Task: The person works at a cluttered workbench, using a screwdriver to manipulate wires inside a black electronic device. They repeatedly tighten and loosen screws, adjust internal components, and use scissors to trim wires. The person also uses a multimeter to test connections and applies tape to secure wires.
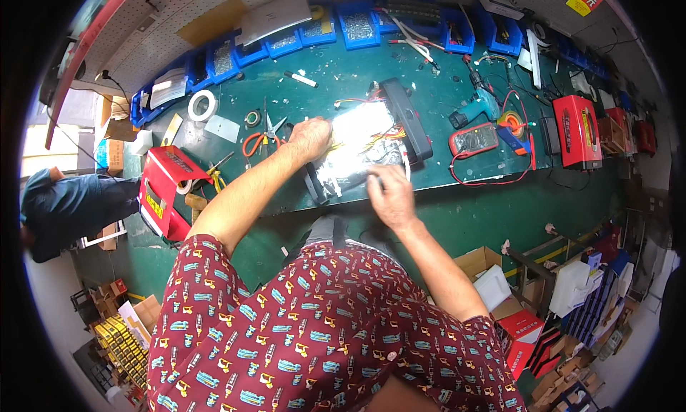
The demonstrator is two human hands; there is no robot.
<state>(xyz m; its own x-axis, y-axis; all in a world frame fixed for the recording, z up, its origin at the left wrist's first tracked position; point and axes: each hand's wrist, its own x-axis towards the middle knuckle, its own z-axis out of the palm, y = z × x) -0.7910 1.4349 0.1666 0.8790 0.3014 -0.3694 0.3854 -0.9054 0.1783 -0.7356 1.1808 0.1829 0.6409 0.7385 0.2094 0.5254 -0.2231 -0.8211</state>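
Looking down through the head view, I have an opened electronic unit with black end panels (357,149) near the front edge of the green workbench (325,60), between both hands and just ahead of the wearer's body. Its long axis seems to run left to right on a slant: the left end sits nearer the wearer, and the right end points away, roughly toward the teal cordless drill (477,108). Its open side faces up, with yellow and red wires (392,134) across a middle that glare washes out; I cannot tell its front from its back. The left hand (312,137) is at the far part of the left side, nearer the left end panel, so from it the unit stretches to the right. Its fingers curl in tightly, and I cannot tell what, if anything, they pinch. The right hand (391,195) is at the near long side, with the unit lying ahead of it. I read this hand as loosely open, fingers partly bent and thumb apart, with nothing visible in its grasp; whether its fingertips touch the unit is unclear. Orange-handled scissors (252,144) lie left of the left hand, and a red multimeter (474,139) lies right of the unit.
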